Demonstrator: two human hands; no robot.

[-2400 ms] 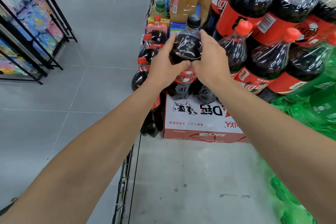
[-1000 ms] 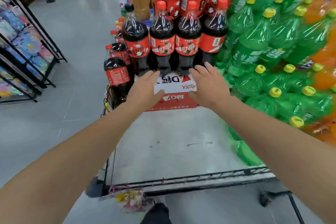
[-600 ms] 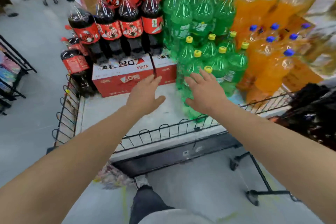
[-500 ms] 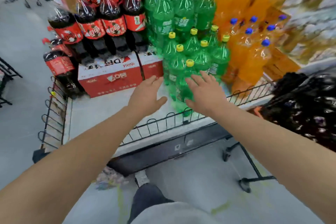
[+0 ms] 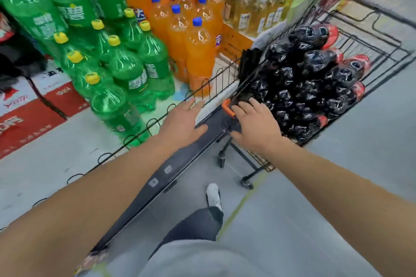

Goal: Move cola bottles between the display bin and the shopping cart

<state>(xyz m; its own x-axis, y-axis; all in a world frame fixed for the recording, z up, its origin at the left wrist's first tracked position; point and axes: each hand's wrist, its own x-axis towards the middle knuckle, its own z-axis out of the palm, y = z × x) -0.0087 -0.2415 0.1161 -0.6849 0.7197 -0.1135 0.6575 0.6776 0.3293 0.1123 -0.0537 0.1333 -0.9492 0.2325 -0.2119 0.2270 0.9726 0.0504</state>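
Both hands spread, empty; green bottles left, blurred cola bottles apparently fill cart.

Left of the shopping cart: seven yellow-capped green bottles, six blue-capped orange bottles; inside it a heap of cola bottles, too tangled to count; two hands
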